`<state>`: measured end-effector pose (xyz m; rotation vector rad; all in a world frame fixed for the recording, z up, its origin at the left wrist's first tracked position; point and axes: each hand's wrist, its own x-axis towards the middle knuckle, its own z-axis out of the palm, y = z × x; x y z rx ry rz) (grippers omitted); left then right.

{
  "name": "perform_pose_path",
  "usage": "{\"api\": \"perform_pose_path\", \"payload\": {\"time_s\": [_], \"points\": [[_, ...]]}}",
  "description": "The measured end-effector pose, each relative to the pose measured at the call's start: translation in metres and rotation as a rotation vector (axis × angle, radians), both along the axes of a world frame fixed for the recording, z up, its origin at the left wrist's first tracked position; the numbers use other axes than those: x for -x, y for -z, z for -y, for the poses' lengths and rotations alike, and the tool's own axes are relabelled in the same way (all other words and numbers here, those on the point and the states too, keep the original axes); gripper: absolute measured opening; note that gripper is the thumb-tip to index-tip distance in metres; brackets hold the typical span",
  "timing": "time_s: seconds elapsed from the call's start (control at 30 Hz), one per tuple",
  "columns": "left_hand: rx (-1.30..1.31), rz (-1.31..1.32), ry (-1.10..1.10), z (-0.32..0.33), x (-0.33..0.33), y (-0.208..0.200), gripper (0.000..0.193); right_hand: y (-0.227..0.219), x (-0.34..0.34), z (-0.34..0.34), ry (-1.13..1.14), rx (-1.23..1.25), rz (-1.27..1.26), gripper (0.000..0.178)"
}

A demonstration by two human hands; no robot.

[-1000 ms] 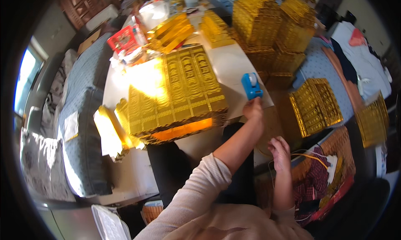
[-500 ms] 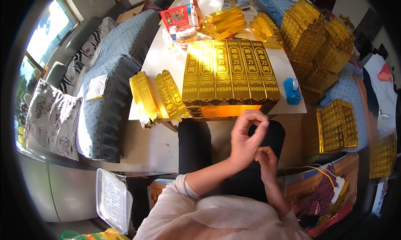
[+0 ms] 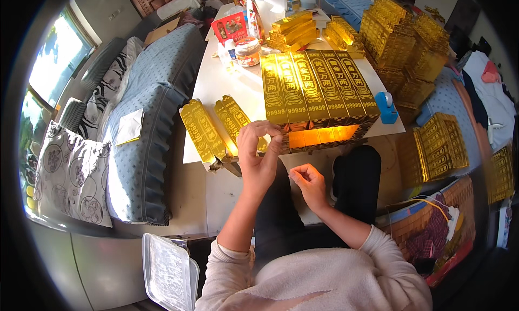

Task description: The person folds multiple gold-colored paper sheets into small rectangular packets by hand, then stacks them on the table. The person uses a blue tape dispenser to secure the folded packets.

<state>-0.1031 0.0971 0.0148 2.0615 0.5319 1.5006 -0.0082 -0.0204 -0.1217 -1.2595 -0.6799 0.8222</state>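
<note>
Apparently partway along, in the head view, the gold block [image 3: 319,86] stands on the table [image 3: 213,67] at upper centre, its columns side by side and its near face gaping; two loose bars [image 3: 203,130] to its left look not yet joined, while the stacks [image 3: 386,35] at upper right look done. Near centre, the left hand [image 3: 259,157] and right hand [image 3: 311,186] are apart, fingers curled; whether either pinches anything, I cannot tell.

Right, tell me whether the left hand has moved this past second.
Yes: the left hand moved left, away from the blue tape dispenser, toward the golden strips.
</note>
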Motion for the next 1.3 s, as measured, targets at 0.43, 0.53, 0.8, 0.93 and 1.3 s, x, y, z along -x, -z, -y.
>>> {"api": "perform_pose_path", "payload": {"time_s": [0.43, 0.53, 0.8, 0.93, 1.3], "points": [[-0.128, -0.157, 0.005, -0.027, -0.004, 0.002, 0.014, 0.017, -0.003, -0.034, 0.075, 0.025, -0.007, 0.015], [-0.112, -0.145, -0.007, -0.029, -0.005, 0.004, 0.018, 0.021, -0.004, -0.04, 0.081, 0.003, -0.033, 0.015], [-0.15, -0.177, -0.046, -0.034, -0.008, 0.007, 0.015, 0.028, -0.003, -0.05, 0.09, -0.004, -0.066, 0.015], [-0.15, -0.171, -0.047, -0.035, -0.009, 0.008, 0.015, 0.028, -0.003, -0.053, 0.107, -0.009, -0.064, 0.016], [-0.172, -0.131, -0.014, -0.037, -0.012, 0.014, 0.014, 0.028, 0.001, -0.06, 0.181, 0.02, -0.067, 0.019]]}}
